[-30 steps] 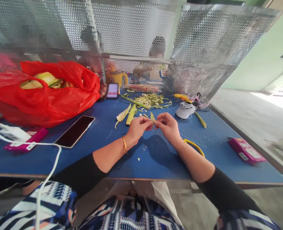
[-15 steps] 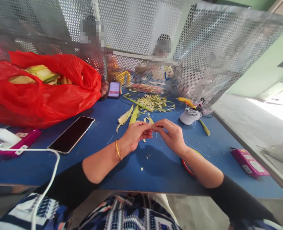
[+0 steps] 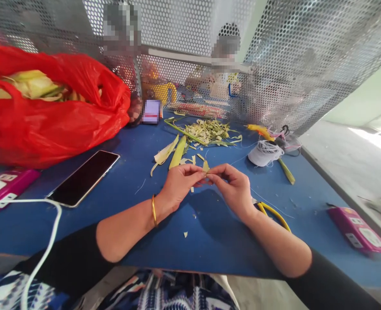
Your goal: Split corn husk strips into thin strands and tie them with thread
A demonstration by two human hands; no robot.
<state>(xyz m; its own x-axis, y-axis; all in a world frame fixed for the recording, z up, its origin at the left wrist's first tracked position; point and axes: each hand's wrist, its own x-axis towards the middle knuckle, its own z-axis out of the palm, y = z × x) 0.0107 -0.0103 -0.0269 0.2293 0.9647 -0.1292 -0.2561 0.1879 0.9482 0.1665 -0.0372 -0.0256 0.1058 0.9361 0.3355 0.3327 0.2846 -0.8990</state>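
Above the middle of the blue table (image 3: 164,245), my left hand (image 3: 177,185) and my right hand (image 3: 234,189) meet fingertip to fingertip. Both are closed in a pinch on a small piece of pale green corn husk (image 3: 206,166), whose tip shows above the fingers. Just beyond my left hand lie a long green husk leaf (image 3: 178,153) and a curled, paler husk strip (image 3: 165,151). Farther back is a heap of cut husk pieces (image 3: 206,131). Yellow-handled scissors (image 3: 276,214) lie partly hidden under my right forearm.
A red plastic bag (image 3: 90,116) of husks stands at the left, near a dark phone (image 3: 85,178). A white thread spool (image 3: 264,154) and a purple pack (image 3: 360,228) are on the right. A perforated metal screen (image 3: 274,86) bounds the back, with people behind it.
The view has shifted, and more of the scissors shows beside my right forearm. My hands stay together, and the husk piece's tip now shows above my fingertips.
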